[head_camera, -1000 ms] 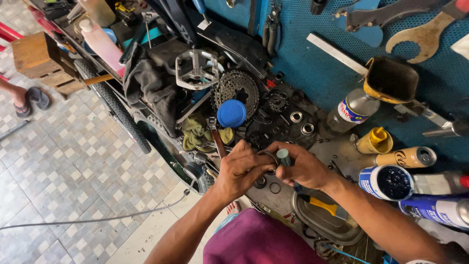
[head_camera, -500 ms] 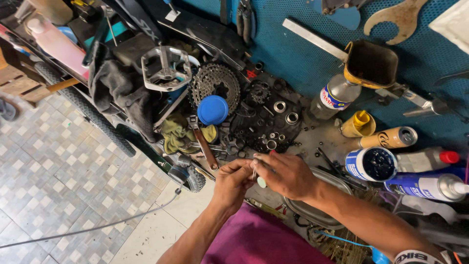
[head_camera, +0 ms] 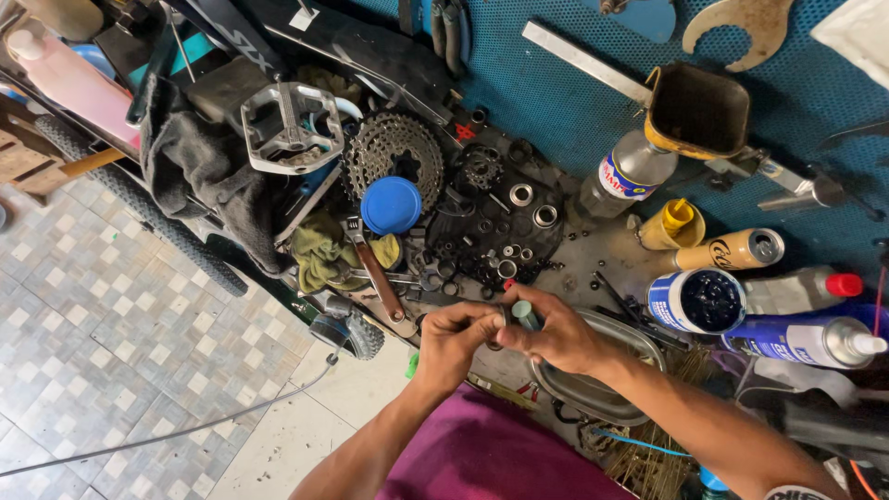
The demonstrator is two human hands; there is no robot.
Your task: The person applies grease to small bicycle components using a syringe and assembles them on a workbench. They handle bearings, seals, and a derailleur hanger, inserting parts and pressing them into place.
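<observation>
1. While both hands meet over the front edge of the cluttered workbench [head_camera: 602, 250], the left hand [head_camera: 454, 338] has its fingers curled shut, pinching a small dark part [head_camera: 497, 319] at the fingertips; what kind of part it is cannot be told.
2. The right hand [head_camera: 556, 338] is closed around a pale teal tool handle [head_camera: 525, 313], whose rounded end sticks up between thumb and fingers, just beside the small dark part.
3. Both hands touch each other at the fingertips, above an oval metal tray [head_camera: 602, 393] that lies partly under the right wrist.
4. Just behind the hands lies a spread of loose nuts and washers [head_camera: 505, 245] on a dark greasy patch.
5. A bicycle cassette [head_camera: 394, 157] stands farther back, with a round blue lid [head_camera: 391, 205] lying against it.
6. Left of the lid sits a silver flat pedal [head_camera: 289, 125] on a black cloth [head_camera: 199, 171].
7. An adjustable wrench with a brown handle [head_camera: 375, 268] lies across a yellow-green rag [head_camera: 324, 255], near the left hand.
8. To the right stand an open tub of dark grease [head_camera: 696, 301], a gold drinks can [head_camera: 736, 248] lying on its side, and spray cans [head_camera: 806, 338], well apart from the hands.
</observation>
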